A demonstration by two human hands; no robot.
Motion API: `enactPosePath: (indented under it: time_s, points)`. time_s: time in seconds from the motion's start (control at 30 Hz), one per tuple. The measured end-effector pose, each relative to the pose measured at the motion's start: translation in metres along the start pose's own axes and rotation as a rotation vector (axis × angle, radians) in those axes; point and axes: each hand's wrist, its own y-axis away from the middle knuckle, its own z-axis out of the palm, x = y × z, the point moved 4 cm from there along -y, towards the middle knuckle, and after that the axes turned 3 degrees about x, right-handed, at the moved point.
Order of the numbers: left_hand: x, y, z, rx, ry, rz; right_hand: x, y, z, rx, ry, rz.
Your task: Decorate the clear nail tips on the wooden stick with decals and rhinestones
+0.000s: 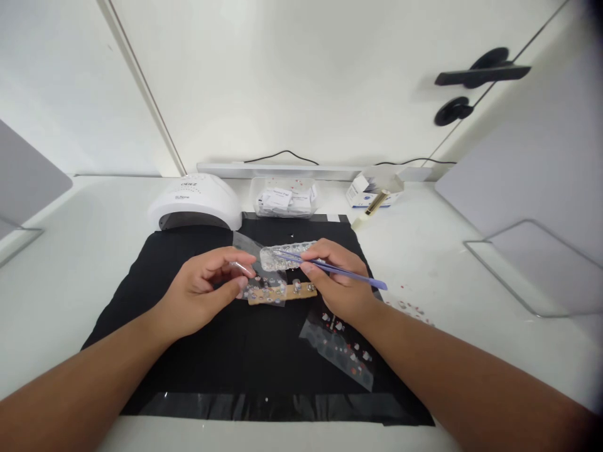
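My right hand point(342, 276) grips purple tweezers point(348, 273), whose tips point left over a clear compartment case point(273, 260) of small shiny decorations. Between the curled thumb and fingers of my left hand point(207, 285) is a small clear shiny piece point(242, 269), seemingly a false nail. Below the case lies a tan strip point(264, 300) with small decorated pieces standing on it. A clear sticker sheet point(245, 242) partly overlaps the strip and runs behind my left fingertips. Another clear sticker sheet point(339, 351), with red and white figures, lies under my right wrist.
A black mat point(211, 370) covers the middle of the white table. Behind it stand a white nail lamp point(195, 201), a clear tub point(285, 212) of small packets, and an open box point(362, 198) with a gold-coloured tube point(377, 202) beside it. Loose stickers point(409, 307) lie at right.
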Motion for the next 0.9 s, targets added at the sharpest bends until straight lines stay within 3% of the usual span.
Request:
enactPosePath:
  time_s: [0.37, 0.73, 0.9]
  points:
    - [-0.003, 0.001, -0.004, -0.001, 0.019, 0.04, 0.01, 0.0, 0.001, 0.004, 0.091, 0.089]
    - [-0.009, -0.001, -0.014, 0.072, -0.035, 0.052, 0.012, 0.001, -0.003, 0.103, 0.06, 0.135]
    - [-0.009, -0.002, -0.015, 0.099, -0.053, 0.036, 0.011, 0.002, -0.003, 0.114, -0.019, 0.089]
